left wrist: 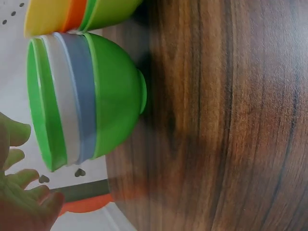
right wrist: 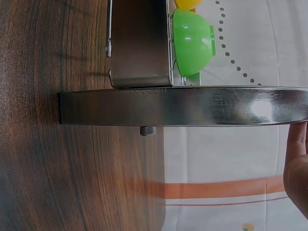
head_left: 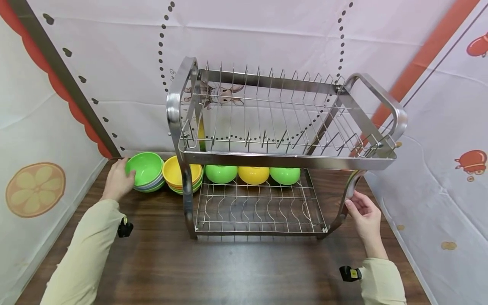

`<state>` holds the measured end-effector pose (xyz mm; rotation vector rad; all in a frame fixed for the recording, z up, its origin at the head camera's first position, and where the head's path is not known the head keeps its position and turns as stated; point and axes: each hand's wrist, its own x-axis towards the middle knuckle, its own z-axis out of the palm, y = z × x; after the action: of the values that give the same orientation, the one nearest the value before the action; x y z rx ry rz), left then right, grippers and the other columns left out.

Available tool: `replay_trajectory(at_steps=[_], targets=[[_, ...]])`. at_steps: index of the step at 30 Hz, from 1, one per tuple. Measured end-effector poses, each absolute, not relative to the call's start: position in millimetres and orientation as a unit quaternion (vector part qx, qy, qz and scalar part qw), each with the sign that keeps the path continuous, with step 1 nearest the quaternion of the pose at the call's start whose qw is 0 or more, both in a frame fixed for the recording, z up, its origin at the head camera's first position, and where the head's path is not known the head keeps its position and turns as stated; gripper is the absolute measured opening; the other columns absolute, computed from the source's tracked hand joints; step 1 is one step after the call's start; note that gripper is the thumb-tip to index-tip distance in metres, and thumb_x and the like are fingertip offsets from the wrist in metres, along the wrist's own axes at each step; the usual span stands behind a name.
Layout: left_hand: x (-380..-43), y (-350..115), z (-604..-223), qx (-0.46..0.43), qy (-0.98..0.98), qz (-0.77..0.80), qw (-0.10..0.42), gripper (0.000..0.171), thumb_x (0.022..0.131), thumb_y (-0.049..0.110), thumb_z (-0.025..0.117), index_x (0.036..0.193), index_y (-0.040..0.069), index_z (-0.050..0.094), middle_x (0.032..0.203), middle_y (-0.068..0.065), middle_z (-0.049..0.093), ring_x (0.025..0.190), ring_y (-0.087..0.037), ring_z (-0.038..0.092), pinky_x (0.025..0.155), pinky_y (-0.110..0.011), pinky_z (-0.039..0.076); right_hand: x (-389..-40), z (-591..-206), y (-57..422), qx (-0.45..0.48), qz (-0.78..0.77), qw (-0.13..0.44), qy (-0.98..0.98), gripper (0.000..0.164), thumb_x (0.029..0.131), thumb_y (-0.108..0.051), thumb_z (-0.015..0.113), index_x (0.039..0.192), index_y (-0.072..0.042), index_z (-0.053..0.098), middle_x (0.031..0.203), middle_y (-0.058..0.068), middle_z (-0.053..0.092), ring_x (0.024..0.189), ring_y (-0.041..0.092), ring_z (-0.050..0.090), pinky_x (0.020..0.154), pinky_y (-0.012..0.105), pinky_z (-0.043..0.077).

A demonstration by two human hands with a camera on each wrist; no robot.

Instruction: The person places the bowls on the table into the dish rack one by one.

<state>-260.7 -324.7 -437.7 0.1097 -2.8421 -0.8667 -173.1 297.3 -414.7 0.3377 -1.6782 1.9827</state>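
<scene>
My left hand (head_left: 119, 180) is at the left side of a stack of bowls, its thumb overlapping the rim in the head view. On top is a green bowl (head_left: 144, 168), nested over white, blue and green ones, as the left wrist view shows. There the fingers (left wrist: 21, 178) are spread beside the open mouth of the stack, with a gap showing. A two-tier metal dish rack (head_left: 251, 160) stands in the middle. With curled fingers and thumb, my right hand (head_left: 367, 216) holds the rack's curved right side bar (right wrist: 216, 107).
A second stack, topped by a yellow bowl (head_left: 179, 170), sits between the green stack and the rack. Upside down on the lower tier are two green bowls (head_left: 221, 174) and a yellow bowl (head_left: 253, 175). Printed cloth walls (head_left: 114, 42) enclose the wooden table (head_left: 228, 271).
</scene>
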Motion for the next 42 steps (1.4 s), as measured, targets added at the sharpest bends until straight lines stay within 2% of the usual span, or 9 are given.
replay_trajectory(at_steps=[3, 8, 15, 19, 27, 32, 39, 42], targets=[[-259.6, -327.1, -441.9, 0.050, -0.953, -0.290, 0.080, 0.054, 0.093, 0.012, 0.037, 0.135, -0.017, 0.018, 0.134, -0.041, 0.020, 0.126, -0.051, 0.017, 0.102, -0.058, 0.017, -172.9, -415.1, 297.5, 0.125, 0.732, 0.257, -0.619, 0.039, 0.078, 0.026, 0.045, 0.097, -0.002, 0.066, 0.079, 0.001, 0.067, 0.071, 0.006, 0.065, 0.062, 0.013, 0.049], [-257.6, -329.6, -452.2, 0.066, -0.955, -0.276, 0.092, 0.050, 0.092, 0.008, 0.037, 0.130, -0.021, 0.023, 0.125, -0.043, 0.029, 0.118, -0.053, 0.026, 0.097, -0.059, 0.023, -172.8, -415.3, 297.9, 0.130, 0.734, 0.254, -0.617, 0.039, 0.078, 0.026, 0.045, 0.098, -0.002, 0.066, 0.079, 0.001, 0.066, 0.070, 0.007, 0.065, 0.061, 0.013, 0.049], [-256.8, -327.7, -456.3, 0.094, -0.952, -0.271, 0.105, 0.047, 0.090, 0.006, 0.040, 0.128, -0.020, 0.028, 0.118, -0.043, 0.035, 0.109, -0.056, 0.033, 0.092, -0.060, 0.028, -171.2, -415.4, 298.1, 0.125, 0.729, 0.256, -0.622, 0.035, 0.080, 0.021, 0.050, 0.097, -0.004, 0.066, 0.079, 0.000, 0.066, 0.071, 0.005, 0.064, 0.061, 0.012, 0.049], [-255.7, -325.7, -451.6, 0.104, -0.955, -0.253, 0.113, 0.045, 0.088, 0.003, 0.040, 0.128, -0.017, 0.033, 0.116, -0.043, 0.039, 0.105, -0.057, 0.038, 0.087, -0.061, 0.033, -171.0, -415.7, 298.8, 0.132, 0.731, 0.255, -0.619, 0.036, 0.080, 0.023, 0.048, 0.098, -0.003, 0.066, 0.079, 0.000, 0.066, 0.071, 0.006, 0.064, 0.061, 0.013, 0.049], [-256.1, -322.4, -443.1, 0.138, -0.957, -0.232, 0.107, 0.042, 0.083, 0.002, 0.038, 0.124, -0.007, 0.045, 0.111, -0.039, 0.047, 0.088, -0.058, 0.047, 0.067, -0.061, 0.040, -171.6, -416.0, 299.8, 0.131, 0.729, 0.257, -0.621, 0.037, 0.079, 0.024, 0.047, 0.098, -0.003, 0.065, 0.079, 0.001, 0.066, 0.071, 0.006, 0.064, 0.060, 0.013, 0.049], [-257.9, -323.7, -438.9, 0.170, -0.949, -0.240, 0.116, 0.045, 0.079, 0.001, 0.038, 0.122, -0.005, 0.051, 0.113, -0.035, 0.051, 0.089, -0.057, 0.048, 0.067, -0.060, 0.040, -171.2, -416.1, 299.0, 0.126, 0.728, 0.255, -0.624, 0.037, 0.079, 0.024, 0.047, 0.098, -0.003, 0.065, 0.079, 0.001, 0.066, 0.071, 0.007, 0.065, 0.061, 0.013, 0.049], [-258.8, -325.9, -427.1, 0.168, -0.946, -0.239, 0.138, 0.047, 0.077, 0.001, 0.037, 0.120, -0.003, 0.055, 0.111, -0.034, 0.053, 0.092, -0.056, 0.047, 0.069, -0.061, 0.038, -172.7, -416.2, 298.7, 0.121, 0.732, 0.252, -0.621, 0.038, 0.079, 0.024, 0.046, 0.098, -0.003, 0.065, 0.079, 0.001, 0.066, 0.071, 0.007, 0.065, 0.061, 0.014, 0.050], [-257.4, -327.1, -422.7, 0.151, -0.947, -0.236, 0.160, 0.045, 0.077, 0.001, 0.036, 0.117, -0.004, 0.057, 0.106, -0.033, 0.056, 0.080, -0.050, 0.051, 0.064, -0.056, 0.039, -173.1, -416.3, 298.3, 0.122, 0.733, 0.251, -0.621, 0.038, 0.079, 0.024, 0.046, 0.098, -0.003, 0.065, 0.079, 0.001, 0.066, 0.071, 0.007, 0.065, 0.061, 0.014, 0.050]])
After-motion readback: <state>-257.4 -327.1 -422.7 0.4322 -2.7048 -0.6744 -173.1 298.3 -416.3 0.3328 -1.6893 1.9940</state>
